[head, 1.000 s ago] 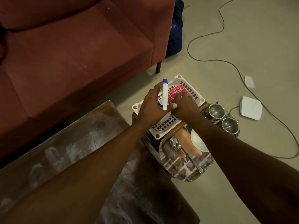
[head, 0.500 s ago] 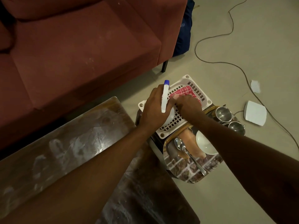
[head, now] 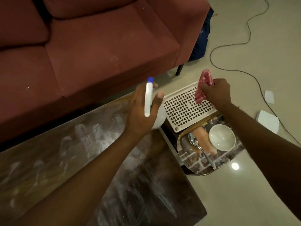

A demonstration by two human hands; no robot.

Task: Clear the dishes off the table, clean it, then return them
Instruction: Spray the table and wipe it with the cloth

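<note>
My left hand (head: pixel 141 110) grips a white spray bottle (head: pixel 148 98) with a blue tip, held over the right end of the dusty brown table (head: pixel 81 160). My right hand (head: pixel 216 92) holds a bunched red checked cloth (head: pixel 204 84) above a white perforated basket (head: pixel 184 110). Beside the table a patterned tray (head: pixel 203 162) carries a white bowl (head: pixel 222 137) and a steel spoon (head: pixel 200 149). White smears cover the tabletop.
A red sofa (head: pixel 97 46) runs along the far side of the table. A dark bag (head: pixel 202 36) leans beside the sofa. A black cable (head: pixel 244 43), a white box (head: pixel 268 121) and a paper scrap (head: pixel 269 97) lie on the floor at right.
My right hand has lifted the red cloth out of the white basket. My left hand has raised the spray bottle up and left. The steel cups have passed out of sight behind my right arm.
</note>
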